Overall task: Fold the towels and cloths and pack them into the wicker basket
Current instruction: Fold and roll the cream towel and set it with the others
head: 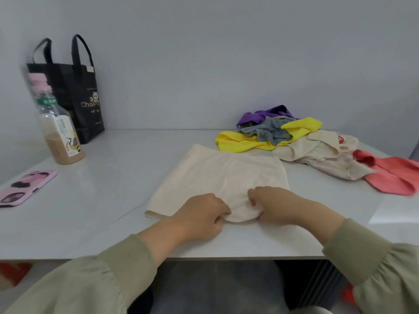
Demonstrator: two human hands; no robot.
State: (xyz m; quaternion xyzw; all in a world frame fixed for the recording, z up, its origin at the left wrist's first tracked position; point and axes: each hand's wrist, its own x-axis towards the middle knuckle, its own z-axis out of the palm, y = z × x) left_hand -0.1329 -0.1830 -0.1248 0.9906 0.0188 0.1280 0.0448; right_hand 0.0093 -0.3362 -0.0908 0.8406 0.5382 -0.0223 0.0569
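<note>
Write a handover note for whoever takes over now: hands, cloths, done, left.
Left hand and right hand: both pinch the near edge of the cream towel, which lies spread on the table.
Unfolded pile at far right: yellow cloth, grey cloth, purple cloth, beige cloth, coral cloth.
Done: nothing visibly folded or packed.
Left: fold the cream towel, then the pile, then pack all. The wicker basket is not in view.

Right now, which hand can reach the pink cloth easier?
Probably the right hand: the pink cloth lies far out on its side. The left hand is farther off; both pinch the cream towel.
</note>
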